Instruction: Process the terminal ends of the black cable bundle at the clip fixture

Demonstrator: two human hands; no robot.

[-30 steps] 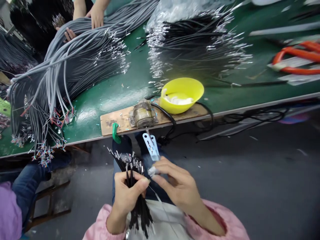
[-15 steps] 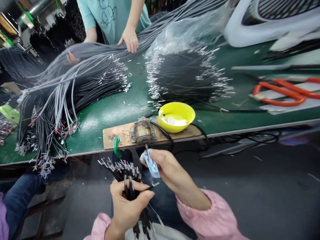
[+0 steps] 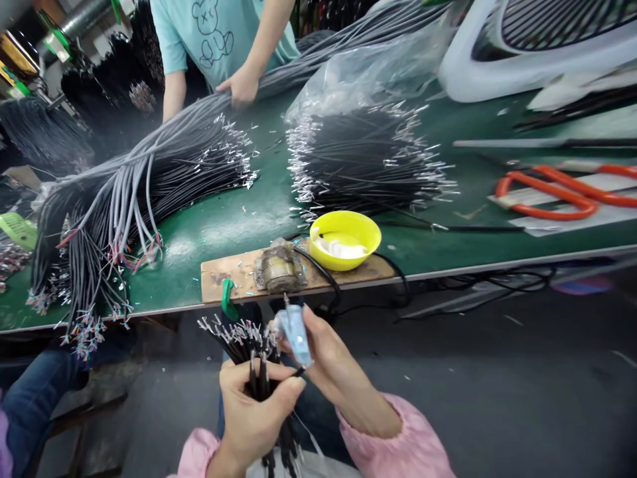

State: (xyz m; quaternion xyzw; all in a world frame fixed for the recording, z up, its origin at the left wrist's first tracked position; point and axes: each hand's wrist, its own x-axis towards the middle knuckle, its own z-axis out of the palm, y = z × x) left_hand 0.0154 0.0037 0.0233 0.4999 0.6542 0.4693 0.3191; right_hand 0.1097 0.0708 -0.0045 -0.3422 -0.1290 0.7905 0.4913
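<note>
My left hand [image 3: 259, 405] is wrapped round a bundle of black cables [image 3: 243, 345] with stripped, silvery wire ends pointing up. A single dark cable end sticks out past its thumb and meets the lower end of a light blue plastic clip [image 3: 297, 335], which looks like a clothes peg. My right hand [image 3: 326, 355] grips that clip, its fingers partly hidden behind it. The clip sits on the thin shaft of a small motor [image 3: 280, 267], fixed to a wooden board [image 3: 213, 279] at the table edge.
A yellow bowl [image 3: 371, 242] with white material stands on the board, near a green hook [image 3: 228, 299]. Beyond lie piles of black cables [image 3: 358, 159] and grey cables [image 3: 134, 162]. Orange-handled scissors [image 3: 547, 192] lie right. A co-worker's hand [image 3: 243, 85] rests on the grey cables.
My right hand and the blue clip have moved slightly left and down, and a cable end from my left hand now meets the clip. The co-worker's hand has shifted left along the grey cables.
</note>
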